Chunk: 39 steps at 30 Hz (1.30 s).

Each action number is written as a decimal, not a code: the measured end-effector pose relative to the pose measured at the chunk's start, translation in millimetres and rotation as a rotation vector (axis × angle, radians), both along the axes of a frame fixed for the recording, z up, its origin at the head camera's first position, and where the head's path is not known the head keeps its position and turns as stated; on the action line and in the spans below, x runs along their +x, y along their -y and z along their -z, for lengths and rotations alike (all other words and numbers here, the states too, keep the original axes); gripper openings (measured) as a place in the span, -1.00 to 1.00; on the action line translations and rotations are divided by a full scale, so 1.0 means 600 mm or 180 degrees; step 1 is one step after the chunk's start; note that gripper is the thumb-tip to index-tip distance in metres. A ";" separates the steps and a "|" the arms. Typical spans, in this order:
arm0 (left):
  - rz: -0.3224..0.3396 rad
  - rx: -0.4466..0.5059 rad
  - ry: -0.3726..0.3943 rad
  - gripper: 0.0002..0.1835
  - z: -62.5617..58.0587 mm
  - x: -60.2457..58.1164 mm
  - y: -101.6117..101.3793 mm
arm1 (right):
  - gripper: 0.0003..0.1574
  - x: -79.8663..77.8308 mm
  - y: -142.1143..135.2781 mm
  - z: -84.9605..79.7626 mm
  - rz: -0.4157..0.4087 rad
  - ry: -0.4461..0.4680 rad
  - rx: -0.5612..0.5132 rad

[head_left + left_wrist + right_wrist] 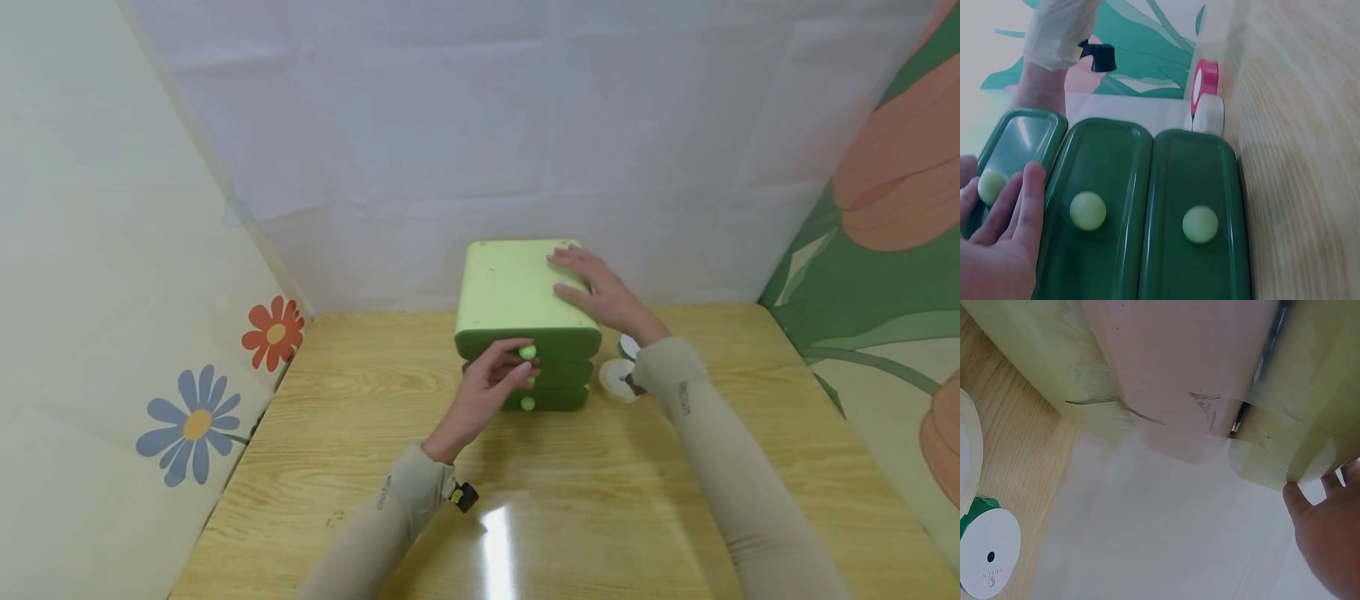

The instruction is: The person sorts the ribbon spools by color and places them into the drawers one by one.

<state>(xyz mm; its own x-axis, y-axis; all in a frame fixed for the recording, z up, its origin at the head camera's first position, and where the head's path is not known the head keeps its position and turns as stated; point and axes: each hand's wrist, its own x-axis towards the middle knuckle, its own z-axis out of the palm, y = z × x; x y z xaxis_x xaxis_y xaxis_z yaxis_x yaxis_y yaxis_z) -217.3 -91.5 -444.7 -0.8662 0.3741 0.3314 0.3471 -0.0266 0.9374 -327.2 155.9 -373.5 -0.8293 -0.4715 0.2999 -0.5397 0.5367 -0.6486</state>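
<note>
A small light-green cabinet point(525, 287) with dark green drawer fronts stands on the wooden table. My left hand point(480, 396) is at the topmost drawer front point(1025, 140), its fingers on both sides of the round, pale green knob point(991, 186), pinching it. Below it, the middle drawer's knob point(1088, 210) and the bottom drawer's knob point(1200, 224) stand untouched. With fingers spread, my right hand point(600, 292) rests on the cabinet's top near its right side. In the right wrist view the right hand point(1335, 531) shows only partly, at the cabinet's edge.
Right of the cabinet lie a pale ring-shaped roll point(617, 381) and a white-sided spool point(991, 553) with green ribbon. A pink-rimmed roll point(1207, 81) shows in the left wrist view. A white-covered wall point(450, 125) rises behind; floral panels point(885, 208) stand at the sides.
</note>
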 end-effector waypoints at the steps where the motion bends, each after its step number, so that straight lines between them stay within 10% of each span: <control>1: -0.0071 0.0024 -0.0010 -0.61 -0.001 0.001 -0.004 | -0.29 0.000 0.000 0.000 -0.0010 -0.0010 0.0005; 19: -0.1083 0.0410 -0.0367 -0.77 0.004 0.004 -0.049 | -0.35 0.000 0.002 0.006 -0.0041 -0.0053 -0.0032; 39: -0.1166 0.0360 -0.0354 -0.79 0.011 0.005 -0.054 | -0.37 -0.002 0.003 0.014 -0.0013 0.0001 -0.0132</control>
